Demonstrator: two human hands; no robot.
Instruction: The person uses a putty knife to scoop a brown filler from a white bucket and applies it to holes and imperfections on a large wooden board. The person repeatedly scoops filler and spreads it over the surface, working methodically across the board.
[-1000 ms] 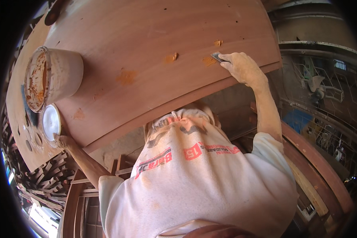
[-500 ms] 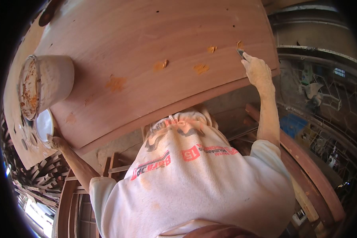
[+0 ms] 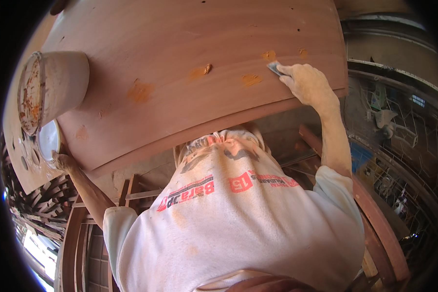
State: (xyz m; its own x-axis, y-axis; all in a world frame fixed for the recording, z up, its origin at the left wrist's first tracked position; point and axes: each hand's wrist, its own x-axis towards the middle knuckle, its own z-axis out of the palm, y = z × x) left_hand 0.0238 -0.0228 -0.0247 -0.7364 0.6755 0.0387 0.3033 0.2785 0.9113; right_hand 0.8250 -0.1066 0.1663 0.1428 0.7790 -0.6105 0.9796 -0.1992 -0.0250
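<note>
A broad reddish-brown wooden panel (image 3: 180,109) lies in front of me, dotted with orange filler patches. My right hand (image 3: 307,85) grips a putty knife (image 3: 274,68), its blade at the lower edge of a smeared filler patch (image 3: 268,55). Nearby are a flatter patch (image 3: 251,79) and, leftward, a patch with a raised lump (image 3: 207,69). Beside the panel's left front corner, my left hand (image 3: 63,161) holds a round pale lid (image 3: 49,141) by its edge; some fingers are hidden.
A plastic bucket (image 3: 68,80), crusted with orange filler round its mouth, lies tipped on its side on the panel's left. Wood offcuts (image 3: 46,207) are heaped at the left. Wooden frame pieces (image 3: 382,226) stand at right, near a metal grille and a fan (image 3: 385,124).
My right hand has moved left with the putty knife, from the far-right patch to its neighbour. The lumps on both patches now look flattened. My left hand still holds the lid.
</note>
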